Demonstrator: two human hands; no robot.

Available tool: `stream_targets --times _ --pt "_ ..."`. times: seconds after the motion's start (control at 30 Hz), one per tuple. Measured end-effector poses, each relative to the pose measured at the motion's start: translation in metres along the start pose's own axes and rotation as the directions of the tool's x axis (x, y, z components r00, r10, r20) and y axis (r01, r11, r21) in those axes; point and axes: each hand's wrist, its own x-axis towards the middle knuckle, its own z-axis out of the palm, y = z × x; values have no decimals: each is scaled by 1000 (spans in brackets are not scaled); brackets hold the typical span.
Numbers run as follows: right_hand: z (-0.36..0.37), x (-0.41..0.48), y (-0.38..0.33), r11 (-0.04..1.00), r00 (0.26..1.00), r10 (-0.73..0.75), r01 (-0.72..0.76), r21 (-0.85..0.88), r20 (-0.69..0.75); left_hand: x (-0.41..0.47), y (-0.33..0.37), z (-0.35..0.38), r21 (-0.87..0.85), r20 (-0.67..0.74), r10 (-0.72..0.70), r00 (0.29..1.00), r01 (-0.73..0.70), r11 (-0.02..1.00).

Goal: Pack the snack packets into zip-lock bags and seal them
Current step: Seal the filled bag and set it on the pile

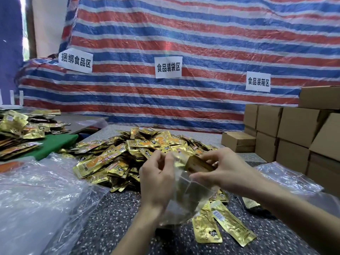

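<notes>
One packet bundle [199,165] at zip-lock bag [185,197]; sign [168,67] 食品装袋区.

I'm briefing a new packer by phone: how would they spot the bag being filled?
Find the heap of gold snack packets. Just in front, the left hand holds up a clear zip-lock bag. Unlike the loose plastic sheeting at either side, it has a packet stack, gripped by the right hand, at its mouth.

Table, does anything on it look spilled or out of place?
Only mildly: a few packets lie loose near the front of the table, apart from the main pile. Nothing looks torn or spilled. The left hand holds the bag, the right hand a stack.
</notes>
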Motion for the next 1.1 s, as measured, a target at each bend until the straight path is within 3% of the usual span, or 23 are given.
stream_targets --times 0.2,0.37,0.47,0.6,0.7,0.83,0.9,0.97,1.1 --pt "-18 -4 -18 1000 994 5 -7 -24 -107 27 43 2 121 147 62 987 -80 989" --pt "-29 -9 -21 999 999 33 -33 -26 4 37 51 -12 142 209 -145 967 117 983" --pt "-27 -10 -21 989 997 71 -67 129 -30 28 53 -22 127 365 -259 894 228 965" --pt "-21 -6 -20 938 987 161 -146 316 -22 2 46 -47 94 570 -183 801 158 983" --pt "-18 -5 -15 893 974 226 -199 404 -21 -21 42 -69 86 630 -11 777 -56 995" --pt "-17 -3 -10 793 958 274 -273 545 82 -34 41 -80 162 605 244 758 -417 895" --pt "-21 -3 -7 719 953 251 -299 628 167 -29 44 -81 182 519 229 824 -368 912" --pt "-27 -5 -5 640 952 196 -304 705 233 -19 46 -86 169 426 112 898 -201 965" --pt "-42 -13 5 555 945 47 -294 778 324 -2 47 -96 204 336 19 942 -92 975"
